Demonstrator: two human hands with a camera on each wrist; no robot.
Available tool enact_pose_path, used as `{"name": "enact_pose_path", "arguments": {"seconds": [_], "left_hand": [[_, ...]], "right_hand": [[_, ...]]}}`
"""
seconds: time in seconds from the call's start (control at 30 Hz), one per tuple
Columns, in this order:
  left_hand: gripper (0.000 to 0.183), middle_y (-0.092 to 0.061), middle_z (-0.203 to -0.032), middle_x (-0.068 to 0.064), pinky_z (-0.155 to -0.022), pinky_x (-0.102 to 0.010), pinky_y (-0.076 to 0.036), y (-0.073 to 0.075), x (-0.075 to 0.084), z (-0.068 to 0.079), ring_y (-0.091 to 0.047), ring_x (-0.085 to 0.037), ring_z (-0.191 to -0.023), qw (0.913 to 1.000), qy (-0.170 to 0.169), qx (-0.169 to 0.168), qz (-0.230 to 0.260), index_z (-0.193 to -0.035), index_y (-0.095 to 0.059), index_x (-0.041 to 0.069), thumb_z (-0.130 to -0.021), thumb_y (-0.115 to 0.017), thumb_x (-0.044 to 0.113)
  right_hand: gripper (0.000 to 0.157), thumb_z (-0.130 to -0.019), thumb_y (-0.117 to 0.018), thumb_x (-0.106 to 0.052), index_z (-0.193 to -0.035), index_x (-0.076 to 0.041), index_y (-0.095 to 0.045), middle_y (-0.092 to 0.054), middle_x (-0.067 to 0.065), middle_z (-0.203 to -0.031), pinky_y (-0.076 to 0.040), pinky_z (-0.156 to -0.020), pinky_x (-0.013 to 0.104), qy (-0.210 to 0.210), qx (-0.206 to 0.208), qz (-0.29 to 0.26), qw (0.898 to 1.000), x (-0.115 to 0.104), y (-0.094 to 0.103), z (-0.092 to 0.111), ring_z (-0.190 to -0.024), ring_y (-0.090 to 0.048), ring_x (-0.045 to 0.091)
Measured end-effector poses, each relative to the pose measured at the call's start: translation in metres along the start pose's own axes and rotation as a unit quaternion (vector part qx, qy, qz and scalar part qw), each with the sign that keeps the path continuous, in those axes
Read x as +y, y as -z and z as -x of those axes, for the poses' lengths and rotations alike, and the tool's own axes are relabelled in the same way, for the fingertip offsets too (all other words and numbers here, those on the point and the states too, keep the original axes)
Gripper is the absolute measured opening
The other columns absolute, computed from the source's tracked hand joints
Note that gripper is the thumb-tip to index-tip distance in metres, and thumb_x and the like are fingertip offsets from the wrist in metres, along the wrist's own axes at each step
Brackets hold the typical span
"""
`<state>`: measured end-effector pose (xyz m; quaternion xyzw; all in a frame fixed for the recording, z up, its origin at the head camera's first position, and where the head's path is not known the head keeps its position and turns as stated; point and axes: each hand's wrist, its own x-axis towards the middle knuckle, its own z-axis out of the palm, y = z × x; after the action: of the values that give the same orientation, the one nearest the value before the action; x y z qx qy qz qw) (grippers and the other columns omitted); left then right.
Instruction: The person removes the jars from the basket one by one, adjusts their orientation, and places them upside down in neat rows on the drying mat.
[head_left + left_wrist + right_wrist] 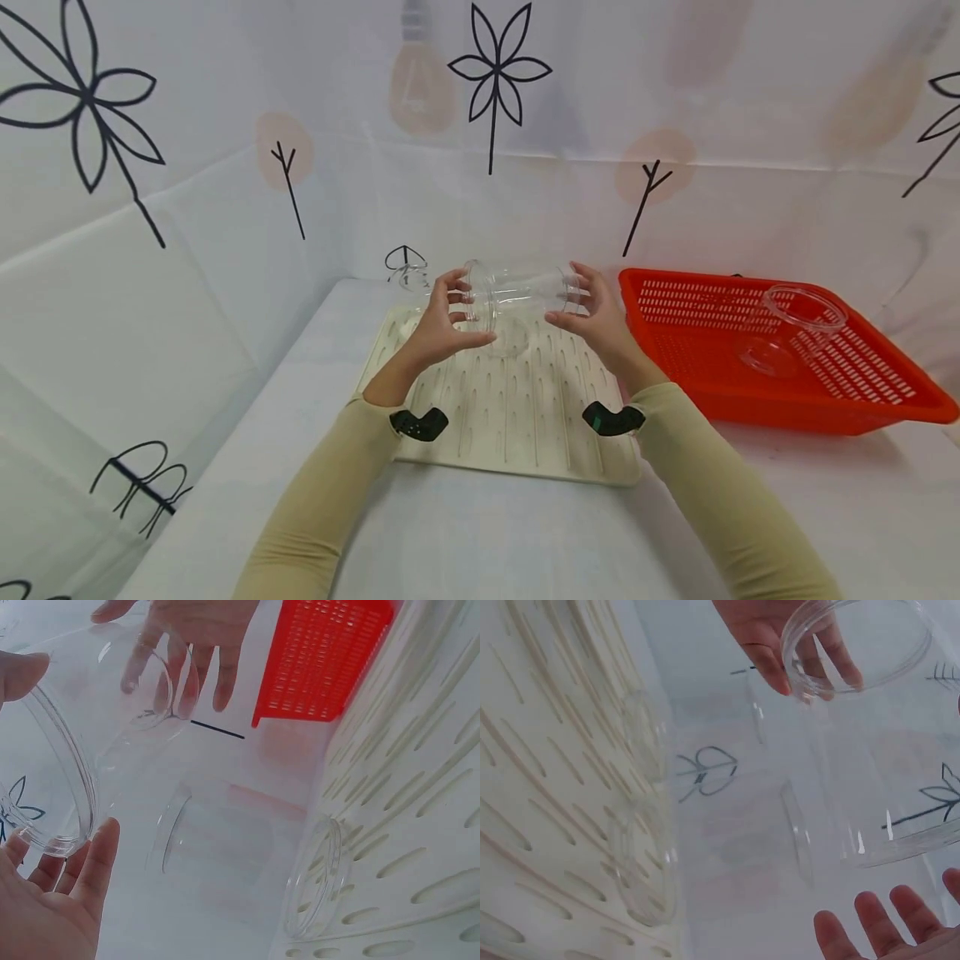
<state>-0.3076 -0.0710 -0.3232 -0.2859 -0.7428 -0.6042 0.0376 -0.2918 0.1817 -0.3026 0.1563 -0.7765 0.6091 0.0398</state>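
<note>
A clear jar (525, 283) lies sideways in the air above a cream ribbed drying mat (517, 417). Its ringed mouth is at the left, its base at the right. My left hand (438, 321) grips the mouth end, thumb on one side of the rim and fingers on the other. Around the base, my right hand (603, 325) has its fingers spread; in the right wrist view its fingertips (870, 919) show a gap from the jar. Two more clear jars stand on the mat, a nearer one (641, 862) and another (646, 735) beside it.
At the right stands a red perforated basket (750, 408) with a clear jar (806, 307) inside. The white table (480, 533) runs back to a patterned cloth wall (360, 200). Transparent outlines are hard to make out.
</note>
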Motion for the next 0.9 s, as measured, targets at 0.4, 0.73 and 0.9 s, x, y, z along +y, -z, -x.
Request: {"name": "enact_pose_path", "arguments": {"seconds": [0.4,0.73,0.9], "left_hand": [[0.091,-0.029,-0.131,-0.015,-0.093,-0.040,-0.044,-0.003,-0.002,-0.001,-0.041,-0.028,-0.118,0.9995,-0.001,0.013,0.028,-0.142,-0.013,0.009,-0.074,-0.075,0.004],[0.093,-0.022,-0.136,-0.018,-0.095,-0.046,-0.041,-0.002,0.000,0.001,-0.042,-0.035,-0.119,0.9977,0.026,-0.007,0.062,-0.143,-0.007,0.009,-0.076,-0.070,0.001],[0.094,-0.023,-0.137,-0.020,-0.096,-0.052,-0.037,-0.003,-0.003,0.003,-0.040,-0.037,-0.121,0.9982,0.038,-0.018,0.042,-0.144,-0.004,0.010,-0.078,-0.071,0.005]], "right_hand": [[0.074,-0.090,-0.058,-0.014,-0.148,-0.009,-0.012,-0.032,0.017,-0.142,-0.035,-0.099,0.049,-0.020,-0.023,-0.096,0.995,0.016,-0.014,0.004,-0.124,-0.040,0.035],[0.064,-0.093,-0.056,-0.014,-0.144,-0.002,-0.020,-0.039,0.017,-0.136,-0.034,-0.099,0.051,0.014,-0.055,-0.169,0.984,0.014,-0.022,0.001,-0.123,-0.038,0.039],[0.069,-0.091,-0.060,-0.021,-0.143,-0.006,-0.018,-0.041,0.014,-0.134,-0.034,-0.098,0.051,0.028,-0.058,-0.248,0.967,0.009,-0.023,0.000,-0.123,-0.039,0.039]]}}
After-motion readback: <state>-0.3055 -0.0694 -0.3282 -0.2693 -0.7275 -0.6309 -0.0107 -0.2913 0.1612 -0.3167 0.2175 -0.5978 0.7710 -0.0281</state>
